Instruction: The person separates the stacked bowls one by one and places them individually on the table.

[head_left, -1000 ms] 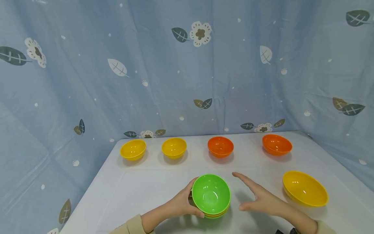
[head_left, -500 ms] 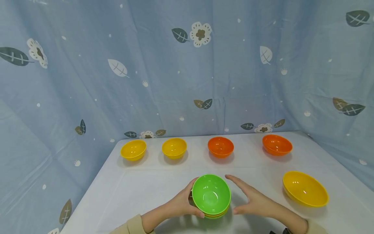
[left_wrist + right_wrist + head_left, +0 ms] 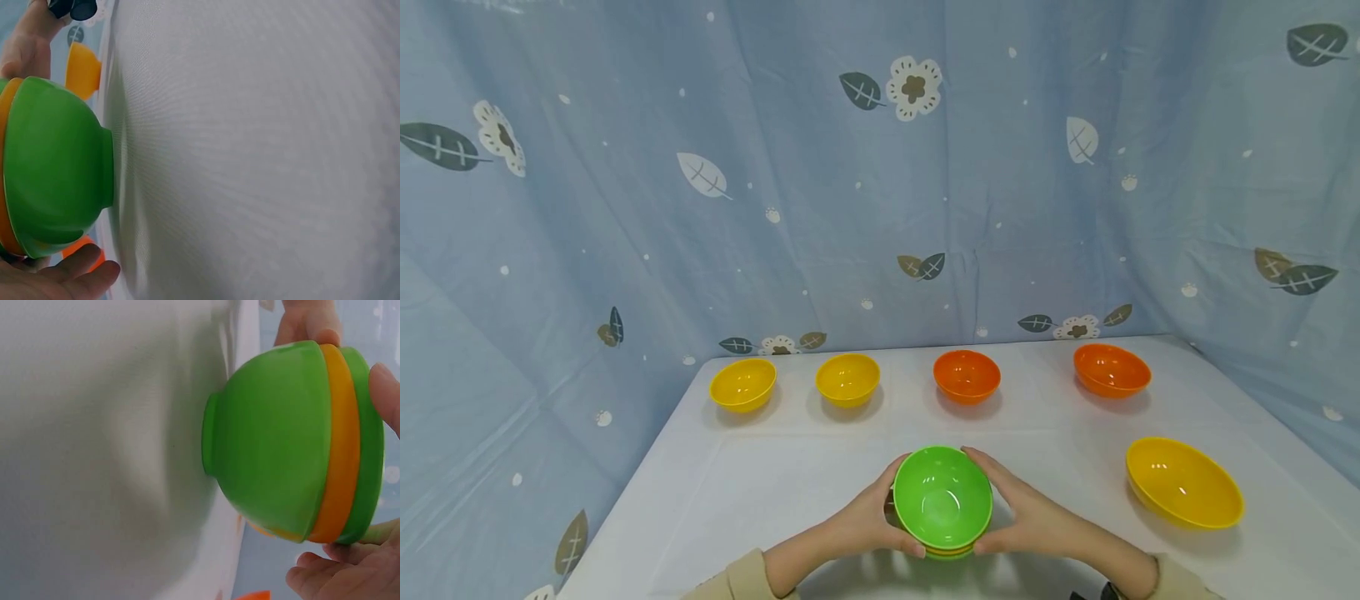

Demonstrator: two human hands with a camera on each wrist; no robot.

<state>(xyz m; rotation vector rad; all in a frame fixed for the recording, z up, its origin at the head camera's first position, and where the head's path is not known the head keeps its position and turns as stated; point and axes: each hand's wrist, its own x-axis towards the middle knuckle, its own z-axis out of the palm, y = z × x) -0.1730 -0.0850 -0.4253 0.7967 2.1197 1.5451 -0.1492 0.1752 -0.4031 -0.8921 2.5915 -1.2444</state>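
A stack of nested bowls stands at the front middle of the white-covered table, a green bowl (image 3: 942, 498) on top. In the right wrist view the lowest bowl (image 3: 275, 437) is green, with a yellow-orange bowl (image 3: 344, 444) between the two green ones. My left hand (image 3: 867, 518) grips the stack's left side, thumb at the front and fingers behind. On the opposite side my right hand (image 3: 1028, 515) curves round the stack, its thumb and fingertips at the rims. The stack's foot appears to rest on the cloth in the left wrist view.
Along the back of the table (image 3: 790, 475) stand two yellow bowls, one left (image 3: 742, 385) and one nearer the middle (image 3: 847, 381), then two orange bowls (image 3: 966, 377) (image 3: 1111, 372). A larger-looking yellow bowl (image 3: 1183, 485) sits at the right. A blue patterned curtain (image 3: 820, 217) hangs behind.
My right hand has moved left from beside the stack until its thumb and fingers meet the bowls. The left hand and the stack have stayed in place.
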